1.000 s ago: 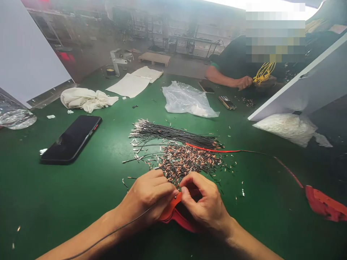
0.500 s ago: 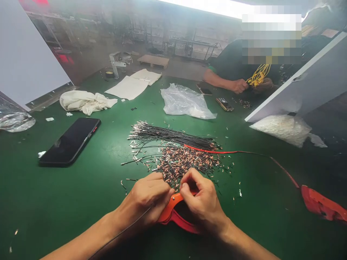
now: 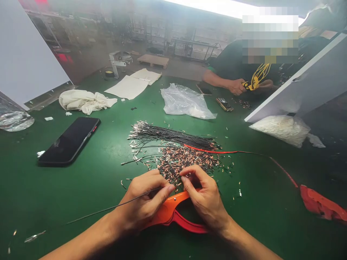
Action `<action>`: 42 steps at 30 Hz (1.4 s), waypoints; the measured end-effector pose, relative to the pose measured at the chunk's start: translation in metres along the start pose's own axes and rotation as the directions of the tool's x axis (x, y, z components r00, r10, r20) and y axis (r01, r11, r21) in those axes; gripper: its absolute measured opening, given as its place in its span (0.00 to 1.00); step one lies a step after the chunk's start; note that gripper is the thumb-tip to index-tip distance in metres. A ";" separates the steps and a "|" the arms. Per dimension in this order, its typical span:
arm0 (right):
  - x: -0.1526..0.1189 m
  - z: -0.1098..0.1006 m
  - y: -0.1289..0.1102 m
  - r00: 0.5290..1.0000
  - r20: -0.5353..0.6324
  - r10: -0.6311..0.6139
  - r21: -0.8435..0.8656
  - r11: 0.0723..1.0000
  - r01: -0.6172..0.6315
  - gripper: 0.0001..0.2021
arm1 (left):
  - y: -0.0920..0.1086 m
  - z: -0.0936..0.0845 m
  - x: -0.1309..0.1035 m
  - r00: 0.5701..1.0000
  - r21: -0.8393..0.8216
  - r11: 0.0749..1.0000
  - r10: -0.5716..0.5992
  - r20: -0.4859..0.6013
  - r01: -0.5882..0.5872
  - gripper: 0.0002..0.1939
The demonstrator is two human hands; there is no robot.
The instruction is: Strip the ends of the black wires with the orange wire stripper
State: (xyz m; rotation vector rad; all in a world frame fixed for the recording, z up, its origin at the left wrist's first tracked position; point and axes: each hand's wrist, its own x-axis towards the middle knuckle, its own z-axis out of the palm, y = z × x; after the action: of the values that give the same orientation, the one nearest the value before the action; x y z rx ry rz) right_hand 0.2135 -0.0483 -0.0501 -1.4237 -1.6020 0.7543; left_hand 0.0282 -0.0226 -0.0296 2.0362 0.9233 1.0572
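Note:
My left hand (image 3: 148, 198) pinches a black wire (image 3: 108, 208) between thumb and forefinger. The wire trails to the lower left, where a silvery terminal (image 3: 35, 236) shows at its end. My right hand (image 3: 202, 193) is closed, thumb and forefinger bent together close to the left fingertips; whatever is in them is too small or hidden to name. A hand tool with orange and red handles (image 3: 173, 206) lies beneath both hands, its front end hidden by my left hand. Just beyond are a heap of short wire offcuts with copper ends (image 3: 187, 162) and a bundle of black wires (image 3: 173, 134).
A phone (image 3: 69, 141) and a white cloth (image 3: 85, 102) lie to the left. Ahead is a clear plastic bag (image 3: 187, 101); a filled bag (image 3: 282, 129) sits beside the right panel. A red strap (image 3: 211, 151) crosses the heap. Opposite, a co-worker's hands (image 3: 238, 86) hold yellow wires.
The black wire in my left hand has swung out leftward over the table, showing its terminal. My left thumb has straightened along the wire. The co-worker's hands have shifted slightly.

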 end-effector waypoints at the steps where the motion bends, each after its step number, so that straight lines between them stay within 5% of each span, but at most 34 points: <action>1: 0.000 0.001 0.001 1.000 -0.007 -0.016 0.002 1.000 0.016 0.04 | 0.000 0.000 0.000 1.000 -0.014 1.000 -0.019 -0.003 0.019 0.14; 7: -0.002 -0.005 0.001 0.988 0.046 -0.148 -0.013 0.989 0.149 0.08 | -0.005 -0.004 -0.002 0.973 -0.104 0.969 -0.227 -0.031 0.222 0.16; 10: -0.003 -0.020 -0.012 0.958 0.185 -0.217 -0.092 0.967 0.237 0.06 | -0.009 -0.009 -0.002 0.906 -0.264 0.873 -0.423 0.009 0.410 0.17; 12: -0.005 -0.030 -0.022 0.899 0.369 -0.236 -0.224 0.916 0.332 0.12 | -0.010 -0.013 0.000 0.866 -0.333 0.815 -0.499 0.015 0.475 0.19; 14: -0.008 -0.035 -0.029 0.845 0.507 -0.169 -0.343 0.860 0.378 0.25 | -0.012 -0.017 0.003 0.860 -0.337 0.815 -0.509 -0.028 0.471 0.20; 17: -0.013 -0.034 -0.031 0.826 0.560 -0.063 -0.484 0.784 0.388 0.35 | -0.015 -0.022 0.009 0.860 -0.304 0.838 -0.500 -0.099 0.453 0.21; 26: -0.018 -0.022 -0.034 0.830 0.555 -0.052 -0.564 0.710 0.422 0.16 | -0.014 -0.028 0.011 0.861 -0.296 0.871 -0.462 -0.214 0.393 0.20; 30: -0.006 -0.039 -0.035 0.879 0.475 0.036 -0.386 0.907 0.171 0.12 | -0.008 -0.033 0.014 0.843 -0.251 0.904 -0.417 -0.340 0.346 0.19; 32: 0.005 -0.050 -0.033 0.868 0.455 0.199 -0.061 0.979 -0.193 0.10 | -0.006 -0.035 0.016 0.816 -0.255 0.905 -0.418 -0.399 0.339 0.18; 33: 0.010 -0.055 -0.033 0.841 0.492 0.227 0.021 0.962 -0.272 0.09 | -0.006 -0.036 0.016 0.804 -0.263 0.906 -0.418 -0.424 0.332 0.18; 38: 0.019 -0.056 -0.035 0.670 0.698 0.252 0.292 0.754 -0.588 0.22 | -0.005 -0.030 0.009 0.846 -0.204 0.927 -0.370 -0.383 0.313 0.20; 40: 0.014 -0.046 -0.035 0.644 0.733 0.216 0.441 0.570 -0.693 0.23 | -0.004 -0.025 0.003 0.883 -0.183 0.936 -0.345 -0.319 0.300 0.20; 42: 0.008 -0.034 -0.034 0.669 0.718 0.192 0.582 0.362 -0.728 0.25 | -0.003 -0.020 -0.001 0.916 -0.157 0.953 -0.294 -0.273 0.259 0.20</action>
State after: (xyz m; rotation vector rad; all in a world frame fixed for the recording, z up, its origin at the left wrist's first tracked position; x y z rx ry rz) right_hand 0.2277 -0.0500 -0.0038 -0.8990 -0.7867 2.1531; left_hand 0.0096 -0.0176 -0.0233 1.6176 1.2298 1.2409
